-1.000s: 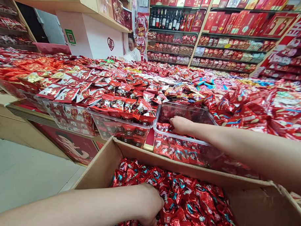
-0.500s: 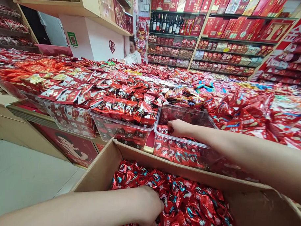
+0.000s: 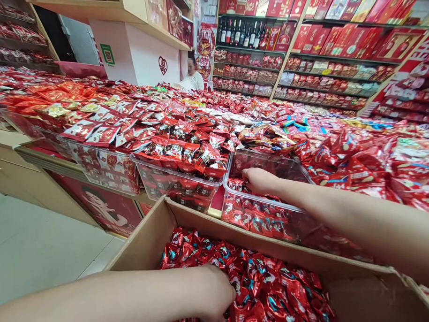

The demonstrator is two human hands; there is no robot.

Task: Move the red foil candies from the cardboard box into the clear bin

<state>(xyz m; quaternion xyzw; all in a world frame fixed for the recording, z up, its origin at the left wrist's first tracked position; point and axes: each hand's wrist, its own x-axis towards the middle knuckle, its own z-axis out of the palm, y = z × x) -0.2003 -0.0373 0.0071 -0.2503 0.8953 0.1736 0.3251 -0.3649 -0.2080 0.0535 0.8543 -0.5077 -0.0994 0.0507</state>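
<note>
Inside a brown cardboard box (image 3: 374, 303), red foil-wrapped candies (image 3: 266, 285) lie loose in a heap. My left hand (image 3: 215, 292) reaches down among them with curled fingers; the fingertips are mostly hidden, so what they grip does not show. Beyond the box, my right hand (image 3: 261, 180) is inside a clear plastic bin (image 3: 265, 200). Its fingers are closed in a pinch at a small wrapped candy (image 3: 236, 184) near the bin's left wall. More red packets show in layers through the bin's front wall.
To the left stands a full bin of red and black packets (image 3: 180, 178). Large red packets (image 3: 355, 161) are piled on the right. Filled shelves (image 3: 253, 59) line the back, and a person (image 3: 192, 78) is behind the display. Pale floor (image 3: 42, 249) shows at lower left.
The whole view has shifted slightly, so the scenery sits a little farther right. Both hands stay in nearly the same places, the right in the bin and the left in the box.
</note>
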